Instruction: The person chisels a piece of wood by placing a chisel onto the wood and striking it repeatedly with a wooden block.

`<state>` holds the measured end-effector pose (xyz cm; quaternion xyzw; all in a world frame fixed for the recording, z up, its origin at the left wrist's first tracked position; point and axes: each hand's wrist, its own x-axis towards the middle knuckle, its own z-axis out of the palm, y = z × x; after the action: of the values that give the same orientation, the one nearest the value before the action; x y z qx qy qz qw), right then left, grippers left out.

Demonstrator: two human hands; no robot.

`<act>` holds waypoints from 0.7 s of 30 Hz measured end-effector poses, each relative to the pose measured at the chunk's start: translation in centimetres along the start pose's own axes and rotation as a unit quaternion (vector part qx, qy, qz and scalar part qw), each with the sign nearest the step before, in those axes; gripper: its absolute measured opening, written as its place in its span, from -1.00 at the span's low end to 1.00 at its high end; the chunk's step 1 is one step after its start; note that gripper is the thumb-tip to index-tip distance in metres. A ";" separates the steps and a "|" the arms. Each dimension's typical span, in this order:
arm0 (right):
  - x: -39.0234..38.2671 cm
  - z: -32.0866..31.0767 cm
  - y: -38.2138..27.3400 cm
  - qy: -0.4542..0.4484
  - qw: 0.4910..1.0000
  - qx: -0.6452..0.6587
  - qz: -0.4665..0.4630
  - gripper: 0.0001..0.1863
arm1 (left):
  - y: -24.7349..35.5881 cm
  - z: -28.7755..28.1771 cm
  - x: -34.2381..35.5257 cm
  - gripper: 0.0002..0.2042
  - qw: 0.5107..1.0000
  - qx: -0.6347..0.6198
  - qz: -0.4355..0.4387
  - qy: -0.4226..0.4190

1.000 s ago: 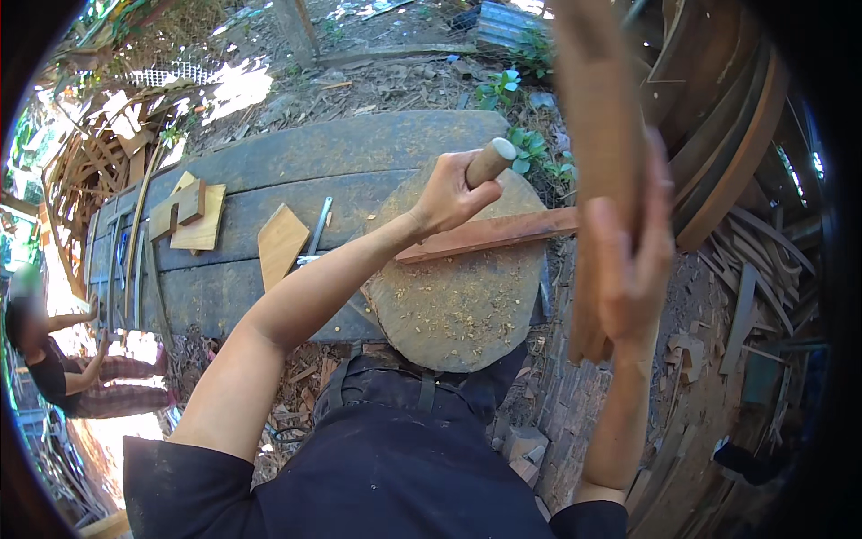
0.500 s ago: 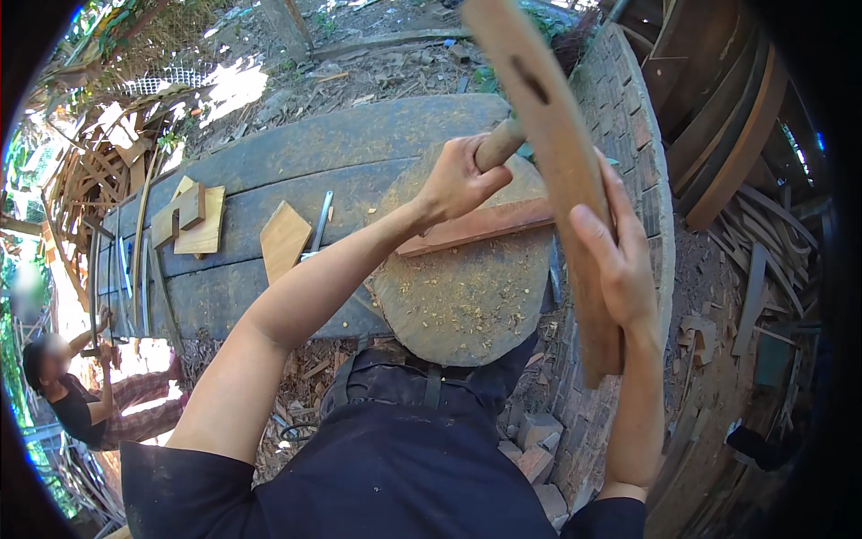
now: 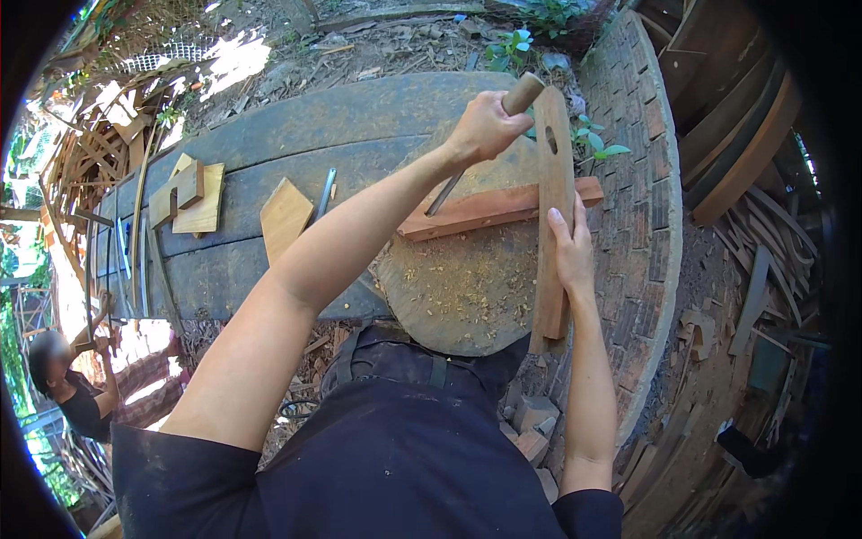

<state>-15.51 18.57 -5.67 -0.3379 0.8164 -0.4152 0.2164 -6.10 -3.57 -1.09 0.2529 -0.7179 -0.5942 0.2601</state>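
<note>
My left hand (image 3: pixel 483 128) grips the wooden handle of a chisel (image 3: pixel 503 117), whose metal blade slants down to a reddish wooden bar (image 3: pixel 489 209) lying across a round wooden block (image 3: pixel 458 287). My right hand (image 3: pixel 571 254) holds a long brown wooden plank (image 3: pixel 551 193) with a dark slot near its top. The plank stands against the right end of the reddish bar, crossing it.
A dark plank bench (image 3: pixel 296 180) carries small wood offcuts (image 3: pixel 189 198), a light wooden piece (image 3: pixel 285 216) and a metal tool (image 3: pixel 325 191). A curved brick wall (image 3: pixel 642 225) runs on the right, with stacked timber (image 3: pixel 745 135) beyond. Another person (image 3: pixel 67 386) crouches at lower left.
My right hand has brought the long plank down from a raised position until it stands over the reddish bar. My left hand with the chisel has stayed above the block.
</note>
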 end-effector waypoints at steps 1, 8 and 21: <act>0.0 -0.1 0.1 0.002 1.000 -0.002 0.004 -0.30 | 0.2 0.1 0.0 -0.82 0.999 -0.018 -0.030 -0.011; -0.5 0.3 -2.4 0.012 0.992 -0.124 -0.001 -0.29 | 0.5 -1.6 1.3 -0.83 0.979 -0.126 -0.147 -0.057; -2.8 0.9 -1.7 0.039 0.950 -0.310 -0.006 -0.26 | -2.3 -3.3 -1.5 -0.76 0.856 -0.426 -0.281 0.082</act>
<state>-12.40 19.44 -4.60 -0.3765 0.9108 -0.1557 0.0671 -2.63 -5.28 -2.96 0.3561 -0.2696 -0.8667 0.2220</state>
